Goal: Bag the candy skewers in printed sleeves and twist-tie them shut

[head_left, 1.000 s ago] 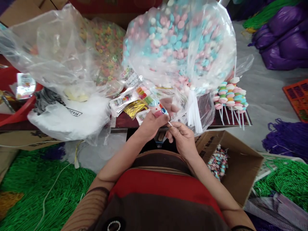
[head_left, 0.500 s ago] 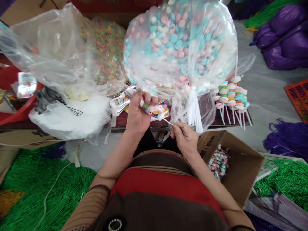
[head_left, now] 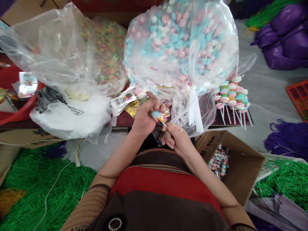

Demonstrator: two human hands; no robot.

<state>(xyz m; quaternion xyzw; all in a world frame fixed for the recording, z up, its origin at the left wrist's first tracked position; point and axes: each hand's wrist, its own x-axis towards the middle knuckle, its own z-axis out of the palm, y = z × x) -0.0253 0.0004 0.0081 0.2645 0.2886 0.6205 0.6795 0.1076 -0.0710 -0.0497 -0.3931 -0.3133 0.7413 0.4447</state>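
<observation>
My left hand (head_left: pixel 146 117) is closed around a candy skewer in a printed wrapper (head_left: pixel 159 118), near the table's front edge. Its fingers cover much of the candy. At the wrapper's lower end, my right hand (head_left: pixel 176 136) pinches the white stick and the wrapper's edge between thumb and forefinger; the other fingers are curled. Just left of my left hand lie printed wrappers (head_left: pixel 124 100) and gold twist ties (head_left: pixel 132 109). White sticks (head_left: pixel 195 112) stand in a bundle right of my hands. Several unwrapped candy skewers (head_left: pixel 232 94) lie at the table's right end.
A big clear bag of pastel candies (head_left: pixel 178 45) fills the back, beside a bag of ring-shaped candies (head_left: pixel 108 51). A white plastic bag (head_left: pixel 72 118) and red basin (head_left: pixel 26 107) are left. Below right, a cardboard box (head_left: pixel 243 166) contains wrapped candies (head_left: pixel 218 162).
My right hand has moved slightly left and up the stick to the wrapper's end. My left hand has shifted a little right and down, uncovering more gold ties.
</observation>
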